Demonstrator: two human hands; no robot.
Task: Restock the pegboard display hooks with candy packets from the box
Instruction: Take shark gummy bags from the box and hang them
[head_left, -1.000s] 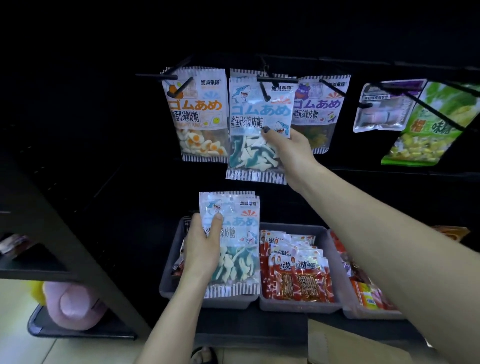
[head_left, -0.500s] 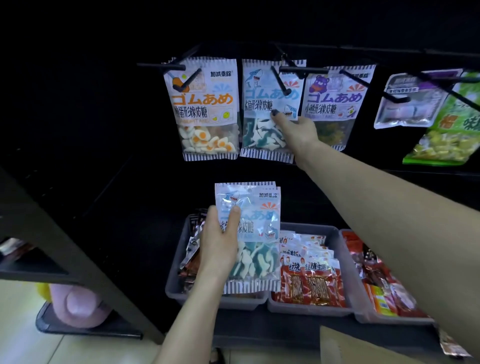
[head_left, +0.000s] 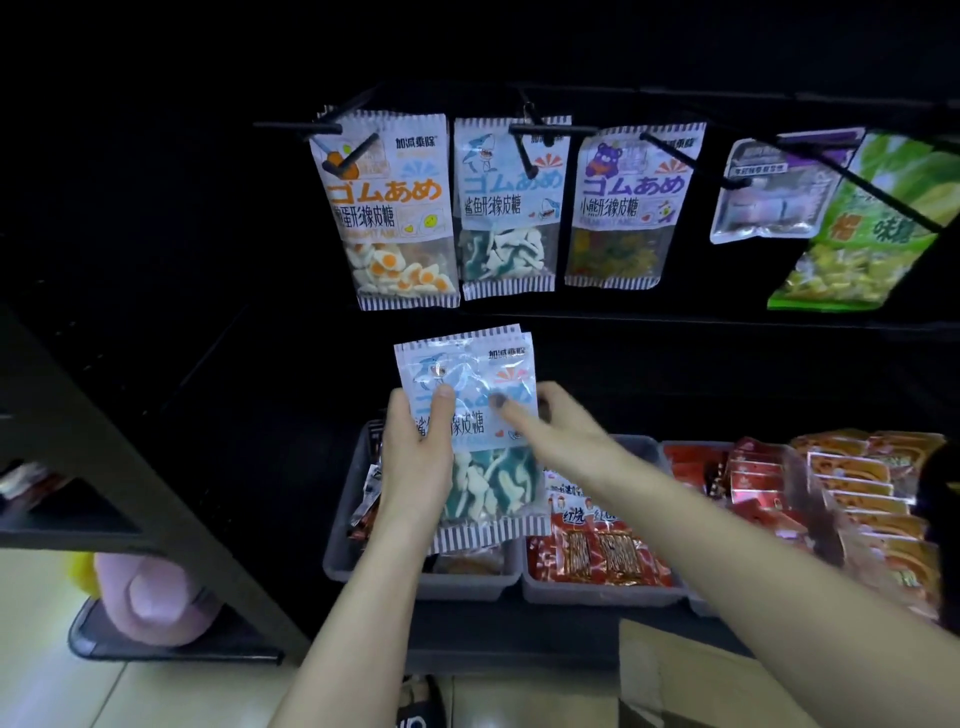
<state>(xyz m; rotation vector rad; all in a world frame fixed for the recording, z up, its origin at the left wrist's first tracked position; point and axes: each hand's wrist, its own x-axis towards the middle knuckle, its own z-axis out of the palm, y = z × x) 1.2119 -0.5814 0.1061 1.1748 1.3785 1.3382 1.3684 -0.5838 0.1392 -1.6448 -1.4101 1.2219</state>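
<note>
Holding a small stack of shark candy packets (head_left: 470, 415) above the grey bins, the left hand (head_left: 418, 457) grips its left edge, thumb on the front; the right hand (head_left: 550, 426), at its 3 o'clock, pinches the front packet's right edge; the left bin (head_left: 343, 540) holds dark snack packs; the middle bin (head_left: 597, 592) holds red ones; the cardboard box (head_left: 701, 680) sits at 5 o'clock; another shark packet (head_left: 506, 208) hangs at 12 o'clock.

— What colours on the packet stack (head_left: 488, 415) I hold?

— Pale blue and white, a shark print, teal-and-white gummies, grey-striped hems.

— At twelve o'clock?

— An orange-lettered egg packet (head_left: 395, 208), a blue shark packet (head_left: 506, 208), a purple bear packet (head_left: 631, 202). At three o'clock, red packets (head_left: 597, 551) in a grey bin (head_left: 597, 592).
</note>
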